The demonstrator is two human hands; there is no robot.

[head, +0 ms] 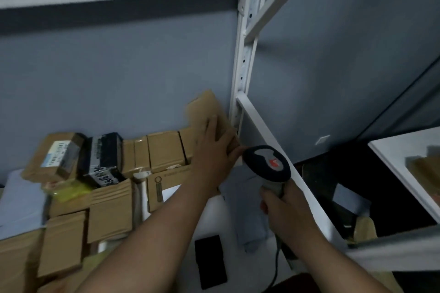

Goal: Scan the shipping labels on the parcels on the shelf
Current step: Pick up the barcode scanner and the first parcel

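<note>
A tilted brown parcel (209, 112) leans at the right end of the shelf (273, 135), against the white upright post (245, 59). The left hand (212, 150) holds it, fingers curled over its front edge. Just beside it, the right hand (283, 209) grips the handle of a barcode scanner (266, 162). More cardboard parcels (164, 150) crowd the shelf to the left, one showing a label (56, 153).

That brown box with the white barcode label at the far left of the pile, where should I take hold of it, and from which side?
Probably by its two long side faces, coming from above and the front. The labelled box sits tilted on top of the stack, label up, so a side grip leaves the barcode uncovered for the scanner. The black box crowds its right side.
</note>
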